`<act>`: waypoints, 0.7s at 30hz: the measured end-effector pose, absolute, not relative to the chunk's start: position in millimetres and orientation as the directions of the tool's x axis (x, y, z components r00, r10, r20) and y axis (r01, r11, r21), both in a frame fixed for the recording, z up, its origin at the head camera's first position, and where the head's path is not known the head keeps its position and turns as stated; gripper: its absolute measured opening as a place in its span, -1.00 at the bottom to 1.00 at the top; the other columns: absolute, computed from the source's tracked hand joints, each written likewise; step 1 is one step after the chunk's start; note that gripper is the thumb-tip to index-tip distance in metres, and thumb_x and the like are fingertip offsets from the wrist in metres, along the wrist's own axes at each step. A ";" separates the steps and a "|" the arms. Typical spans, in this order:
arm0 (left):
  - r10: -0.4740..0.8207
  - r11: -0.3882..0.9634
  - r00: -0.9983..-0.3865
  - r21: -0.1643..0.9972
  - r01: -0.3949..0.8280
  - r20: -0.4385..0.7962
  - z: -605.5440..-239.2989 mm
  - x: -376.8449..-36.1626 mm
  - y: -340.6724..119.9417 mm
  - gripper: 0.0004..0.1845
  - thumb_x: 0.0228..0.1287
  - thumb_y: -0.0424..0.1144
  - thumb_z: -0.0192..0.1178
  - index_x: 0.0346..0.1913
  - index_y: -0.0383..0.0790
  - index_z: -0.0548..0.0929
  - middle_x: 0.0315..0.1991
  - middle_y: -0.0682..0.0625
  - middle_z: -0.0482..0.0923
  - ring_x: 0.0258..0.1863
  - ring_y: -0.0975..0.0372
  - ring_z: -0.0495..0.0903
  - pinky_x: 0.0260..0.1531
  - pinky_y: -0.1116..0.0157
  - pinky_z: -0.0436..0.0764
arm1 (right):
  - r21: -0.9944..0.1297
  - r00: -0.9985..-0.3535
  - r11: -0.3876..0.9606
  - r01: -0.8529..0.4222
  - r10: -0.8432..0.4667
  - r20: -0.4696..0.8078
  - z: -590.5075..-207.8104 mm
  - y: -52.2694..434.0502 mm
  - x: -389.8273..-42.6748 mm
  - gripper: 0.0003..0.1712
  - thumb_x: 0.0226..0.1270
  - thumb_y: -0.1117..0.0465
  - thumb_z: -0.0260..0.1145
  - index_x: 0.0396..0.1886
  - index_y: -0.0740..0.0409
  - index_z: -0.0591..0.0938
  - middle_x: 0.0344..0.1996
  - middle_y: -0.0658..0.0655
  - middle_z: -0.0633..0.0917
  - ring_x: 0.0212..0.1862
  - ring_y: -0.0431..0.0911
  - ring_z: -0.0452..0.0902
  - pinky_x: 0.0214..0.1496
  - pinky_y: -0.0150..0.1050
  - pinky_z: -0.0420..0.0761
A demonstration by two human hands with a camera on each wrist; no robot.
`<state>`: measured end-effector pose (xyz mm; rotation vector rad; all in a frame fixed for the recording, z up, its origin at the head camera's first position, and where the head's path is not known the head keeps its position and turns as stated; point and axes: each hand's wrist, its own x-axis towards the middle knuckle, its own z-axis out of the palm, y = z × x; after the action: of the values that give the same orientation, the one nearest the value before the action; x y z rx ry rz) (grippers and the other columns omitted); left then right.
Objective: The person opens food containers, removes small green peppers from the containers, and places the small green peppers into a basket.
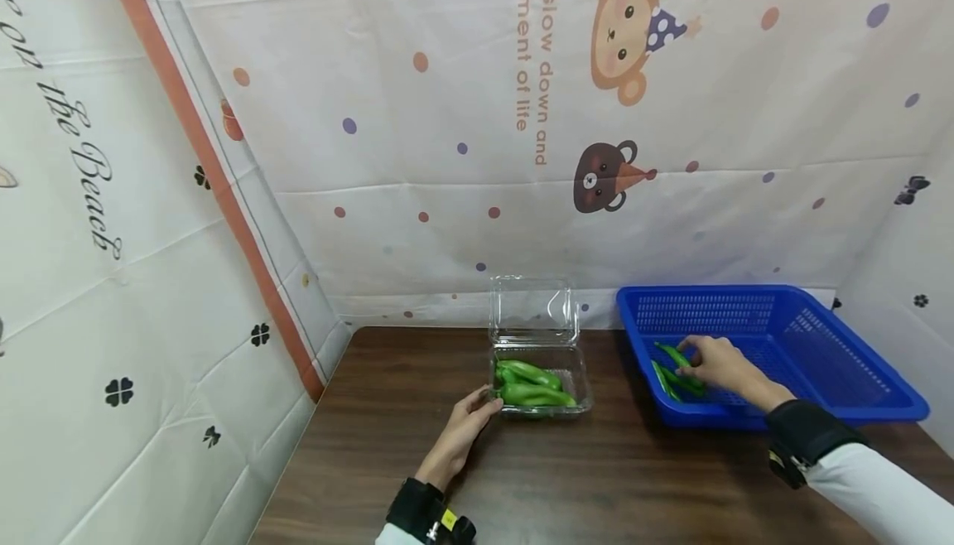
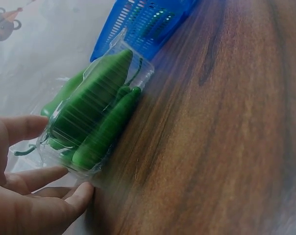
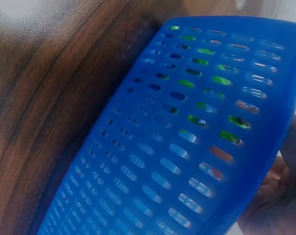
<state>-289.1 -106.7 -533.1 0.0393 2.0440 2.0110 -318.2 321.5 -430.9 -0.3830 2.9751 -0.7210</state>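
From my remote seat: L hand [image 1: 465,425] rests on the table [image 1: 596,479], fingers relaxed and slightly spread, tips touching the box [image 1: 540,383] at its 8 o'clock corner. The clear box sits mid-table w/ lid [image 1: 533,311] standing open at 12 o'clock; several peppers [image 1: 532,385] lie inside. In the L wrist view, fingers [image 2: 50,176] lie against the box wall, peppers packed lengthwise behind it.

R hand [image 1: 719,363] is inside the basket [image 1: 820,338], which sits at 3 o'clock of the box, near but apart. Fingers curl down onto a pepper [image 1: 676,356] in the basket's near-left corner, appearing to pinch it; I can't tell the grip fully. More loose peppers [image 1: 667,381] lie just beside. R wrist view shows mostly the blue slotted wall, blurred.
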 end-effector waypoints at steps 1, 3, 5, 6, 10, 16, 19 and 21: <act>0.209 0.033 -0.963 0.985 -0.169 -0.173 -533.6 -289.1 -106.6 -0.25 0.47 0.01 0.22 0.55 -0.30 0.27 0.57 -0.38 0.13 0.54 -0.24 0.17 0.51 -0.15 0.31 | -0.448 -0.967 0.865 -0.226 -0.254 -0.002 -431.8 321.4 -318.3 -0.50 0.29 0.32 0.44 0.09 0.60 0.55 -0.48 0.19 0.72 -0.57 -0.13 0.59 -0.55 -0.23 0.60; 0.210 0.032 -0.963 0.985 -0.169 -0.172 -534.5 -289.0 -106.5 -0.25 0.47 0.01 0.23 0.55 -0.30 0.27 0.57 -0.38 0.13 0.54 -0.23 0.18 0.51 -0.14 0.31 | -0.434 -0.962 0.869 -0.240 -0.273 -0.014 -434.0 321.4 -318.1 -0.52 0.28 0.33 0.44 0.08 0.59 0.56 -0.49 0.16 0.71 -0.55 -0.14 0.57 -0.53 -0.24 0.57; 0.209 0.030 -0.963 0.986 -0.166 -0.169 -535.6 -289.1 -106.5 -0.25 0.47 0.00 0.23 0.55 -0.30 0.28 0.57 -0.38 0.13 0.53 -0.22 0.20 0.51 -0.13 0.32 | -0.428 -0.959 0.870 -0.243 -0.282 -0.029 -436.1 321.6 -316.9 -0.54 0.27 0.34 0.44 0.07 0.57 0.57 -0.49 0.14 0.71 -0.54 -0.15 0.57 -0.52 -0.24 0.58; 0.209 0.029 -0.964 0.986 -0.165 -0.167 -536.1 -289.3 -106.4 -0.25 0.47 0.00 0.23 0.54 -0.30 0.28 0.56 -0.38 0.14 0.53 -0.22 0.21 0.51 -0.12 0.32 | -0.424 -0.958 0.872 -0.244 -0.284 -0.034 -437.0 321.9 -316.2 -0.56 0.27 0.35 0.44 0.05 0.56 0.58 -0.48 0.14 0.72 -0.53 -0.15 0.57 -0.51 -0.23 0.59; 0.207 0.027 -0.965 0.987 -0.160 -0.162 -537.6 -290.1 -106.5 -0.25 0.46 0.00 0.24 0.54 -0.31 0.29 0.57 -0.38 0.12 0.53 -0.21 0.21 0.51 -0.11 0.31 | -0.408 -0.953 0.875 -0.262 -0.302 -0.035 -439.4 323.6 -315.6 -0.62 0.24 0.38 0.44 -0.01 0.55 0.62 -0.47 0.16 0.74 -0.50 -0.13 0.60 -0.50 -0.22 0.62; 0.207 0.029 -0.965 0.987 -0.158 -0.161 -540.2 -290.0 -106.7 -0.23 0.46 0.01 0.24 0.55 -0.31 0.26 0.57 -0.38 0.12 0.54 -0.21 0.20 0.51 -0.11 0.32 | -0.416 -0.948 0.869 -0.268 -0.316 -0.047 -438.8 321.3 -307.2 -0.70 0.29 0.41 0.38 -0.05 0.53 0.64 -0.48 0.15 0.73 -0.56 -0.12 0.56 -0.53 -0.26 0.55; 0.208 0.029 -0.965 0.987 -0.155 -0.158 -540.6 -290.1 -106.7 -0.23 0.46 0.00 0.23 0.55 -0.33 0.26 0.57 -0.38 0.13 0.54 -0.20 0.21 0.51 -0.11 0.32 | -0.424 -0.949 0.869 -0.253 -0.307 -0.063 -439.6 320.0 -304.0 -0.69 0.35 0.37 0.35 -0.01 0.52 0.64 -0.52 0.09 0.69 -0.62 -0.17 0.47 -0.55 -0.30 0.46; 0.208 0.028 -0.966 0.988 -0.155 -0.157 -540.1 -290.4 -107.0 -0.23 0.47 -0.01 0.23 0.56 -0.33 0.25 0.57 -0.38 0.13 0.54 -0.20 0.21 0.52 -0.11 0.31 | -0.425 -0.947 0.868 -0.258 -0.313 -0.066 -440.5 319.8 -304.1 -0.69 0.38 0.34 0.34 -0.01 0.53 0.64 -0.55 0.08 0.67 -0.64 -0.19 0.42 -0.55 -0.32 0.42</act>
<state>-290.4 -107.0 -540.1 0.0545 2.0488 2.0247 -304.1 319.8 -440.5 -0.4464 2.9070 -0.6336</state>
